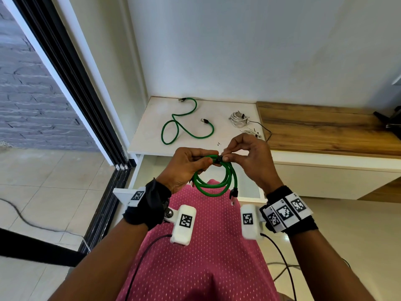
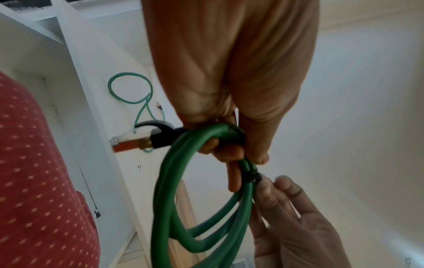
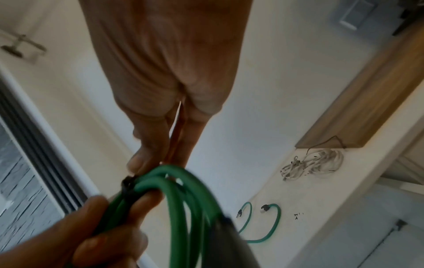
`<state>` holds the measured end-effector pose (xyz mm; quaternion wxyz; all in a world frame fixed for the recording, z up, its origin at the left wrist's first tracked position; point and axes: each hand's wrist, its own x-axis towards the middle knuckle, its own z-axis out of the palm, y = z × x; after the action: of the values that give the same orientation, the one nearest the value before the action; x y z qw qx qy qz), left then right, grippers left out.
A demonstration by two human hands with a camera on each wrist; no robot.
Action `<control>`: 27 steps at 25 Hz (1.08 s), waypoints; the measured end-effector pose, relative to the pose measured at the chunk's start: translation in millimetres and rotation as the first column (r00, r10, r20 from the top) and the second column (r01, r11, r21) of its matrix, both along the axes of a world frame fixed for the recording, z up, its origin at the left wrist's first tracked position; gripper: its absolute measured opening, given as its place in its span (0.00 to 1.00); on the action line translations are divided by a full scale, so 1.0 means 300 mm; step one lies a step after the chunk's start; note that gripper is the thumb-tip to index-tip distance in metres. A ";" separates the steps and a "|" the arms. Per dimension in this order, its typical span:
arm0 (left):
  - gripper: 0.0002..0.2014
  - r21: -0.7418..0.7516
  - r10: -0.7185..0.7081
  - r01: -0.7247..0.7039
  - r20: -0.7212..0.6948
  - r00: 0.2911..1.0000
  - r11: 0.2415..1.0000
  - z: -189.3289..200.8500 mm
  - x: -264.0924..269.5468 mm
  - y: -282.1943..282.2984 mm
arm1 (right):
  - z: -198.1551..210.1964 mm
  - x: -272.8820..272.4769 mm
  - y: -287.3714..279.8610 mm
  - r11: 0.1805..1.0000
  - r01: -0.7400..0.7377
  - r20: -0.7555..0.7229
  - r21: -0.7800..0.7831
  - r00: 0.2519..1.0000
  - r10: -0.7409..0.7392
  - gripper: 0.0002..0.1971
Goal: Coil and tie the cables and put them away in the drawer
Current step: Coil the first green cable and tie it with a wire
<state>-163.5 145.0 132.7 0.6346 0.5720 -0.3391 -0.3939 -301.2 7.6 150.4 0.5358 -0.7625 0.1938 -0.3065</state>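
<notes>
A coiled green cable hangs in front of me above the open white drawer. My left hand grips the top of the coil. My right hand pinches a small black tie wrapped round the strands; the tie shows in the left wrist view and also in the right wrist view as the tie. One plug dangles from the coil. A second green cable lies loose on the white cabinet top. White cables lie bundled further right.
A wooden bench top adjoins the cabinet on the right. A dark sliding door frame stands at the left. Small black bits lie near the cabinet's front edge. A thin black wire trails off the white bundle.
</notes>
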 end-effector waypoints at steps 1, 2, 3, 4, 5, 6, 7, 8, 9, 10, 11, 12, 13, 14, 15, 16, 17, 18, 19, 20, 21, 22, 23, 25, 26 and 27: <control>0.11 -0.008 -0.020 0.020 -0.002 1.000 1.000 -0.002 0.003 0.000 | 0.002 -0.005 -0.015 0.996 -0.060 -0.010 0.060 0.998 0.061 0.13; 0.11 -0.017 -0.034 0.034 -0.009 0.999 0.999 -0.003 0.003 0.001 | 0.001 -0.009 -0.027 0.984 -0.110 -0.006 0.139 0.994 0.112 0.13; 0.12 -0.023 -0.049 0.049 -0.015 0.999 0.999 -0.004 0.001 0.001 | 0.001 -0.012 -0.035 0.968 -0.142 0.003 0.207 0.990 0.144 0.12; 0.13 -0.018 -0.058 0.058 -0.010 0.998 0.998 -0.003 0.002 0.000 | -0.001 -0.012 -0.040 0.955 -0.157 0.014 0.254 0.987 0.158 0.12; 0.13 -0.009 -0.061 0.061 -0.005 0.998 0.998 -0.004 0.001 0.001 | -0.002 -0.012 -0.040 0.948 -0.160 0.021 0.276 0.987 0.161 0.13; 0.13 0.001 -0.059 0.059 0.003 0.998 0.998 -0.003 0.002 0.000 | -0.004 -0.013 -0.038 0.946 -0.154 0.028 0.285 0.988 0.152 0.14; 0.13 0.007 -0.056 0.056 0.016 0.998 0.998 -0.003 0.003 0.000 | -0.005 -0.013 -0.035 0.949 -0.138 0.029 0.282 0.990 0.136 0.15; 0.13 0.012 -0.052 0.052 0.033 0.998 0.999 0.000 0.004 -0.001 | -0.006 -0.011 -0.032 0.955 -0.123 0.024 0.271 0.992 0.121 0.16; 0.13 0.017 -0.055 0.054 0.052 0.997 0.998 0.001 0.003 -0.001 | -0.006 -0.010 -0.028 0.961 -0.106 0.010 0.256 0.994 0.107 0.18; 0.13 0.022 -0.063 0.061 0.069 0.996 0.998 0.001 0.003 -0.001 | -0.008 -0.008 -0.026 0.966 -0.091 -0.007 0.243 0.995 0.096 0.18; 0.13 0.028 -0.069 0.067 0.084 0.994 0.997 -0.001 0.006 0.001 | -0.008 -0.004 -0.022 0.972 -0.077 -0.029 0.224 0.996 0.086 0.19; 0.14 0.033 -0.074 0.071 0.097 0.993 0.997 -0.001 0.007 0.003 | -0.011 0.000 -0.019 0.979 -0.061 -0.052 0.196 0.996 0.073 0.20; 0.14 0.035 -0.075 0.072 0.108 0.991 0.997 -0.003 0.010 0.005 | -0.012 0.004 -0.016 0.986 -0.047 -0.072 0.162 0.996 0.059 0.20; 0.14 0.037 -0.077 0.073 0.117 0.990 0.997 -0.003 0.009 0.006 | -0.015 0.006 -0.015 0.991 -0.034 -0.088 0.132 0.995 0.046 0.20; 0.14 0.039 -0.075 0.071 0.123 0.990 0.997 -0.001 0.006 0.005 | -0.015 0.006 -0.015 0.993 -0.029 -0.098 0.111 0.994 0.040 0.21; 0.14 0.043 -0.071 0.066 0.130 0.989 0.997 0.002 0.004 0.004 | -0.014 0.008 -0.013 0.994 -0.027 -0.097 0.102 0.995 0.037 0.21; 0.13 0.042 -0.072 0.066 0.135 0.988 0.997 0.008 0.001 0.003 | -0.012 0.009 -0.010 0.994 -0.022 -0.083 0.107 0.996 0.031 0.22; 0.13 0.039 -0.074 0.069 0.141 0.987 0.997 0.014 -0.003 -0.001 | -0.007 0.008 -0.009 0.993 -0.018 -0.059 0.118 0.998 0.025 0.23; 0.12 0.037 -0.074 0.070 0.148 0.986 0.997 0.015 -0.003 -0.005 | -0.002 0.008 -0.008 0.991 -0.018 -0.031 0.130 0.999 0.022 0.23; 0.12 0.032 -0.072 0.068 0.150 0.986 0.997 0.011 -0.001 -0.008 | 0.001 0.009 -0.006 0.990 -0.024 -0.005 0.142 1.000 0.025 0.23; 0.12 0.027 -0.068 0.065 0.143 0.987 0.998 0.004 0.003 -0.008 | 0.003 0.009 -0.005 0.988 -0.034 0.008 0.153 0.999 0.033 0.22; 0.12 0.022 -0.063 0.061 0.124 0.990 0.998 -0.001 0.005 -0.008 | 0.001 0.010 -0.005 0.985 -0.045 0.006 0.167 0.999 0.045 0.22; 0.13 0.024 -0.056 0.054 0.106 0.993 0.998 -0.007 0.003 -0.007 | -0.003 0.009 -0.008 0.980 -0.058 -0.005 0.191 0.998 0.060 0.22; 0.12 0.032 -0.036 0.034 0.091 0.995 0.999 -0.013 -0.011 -0.007 | -0.014 0.013 -0.024 0.962 -0.080 -0.026 0.262 0.996 0.090 0.22; 0.10 0.035 -0.019 0.016 0.085 0.996 0.999 -0.014 -0.017 -0.007 | -0.020 0.017 -0.031 0.951 -0.084 -0.028 0.297 0.995 0.097 0.22; 0.07 0.038 0.003 -0.006 0.084 0.996 0.999 -0.013 -0.024 -0.010 | -0.024 0.020 -0.035 0.944 -0.084 -0.026 0.320 0.995 0.097 0.22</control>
<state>-170.5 142.2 128.9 0.6096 0.6008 -0.3564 -0.3747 -295.3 -3.0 143.1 0.6612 -0.6803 0.2164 -0.2305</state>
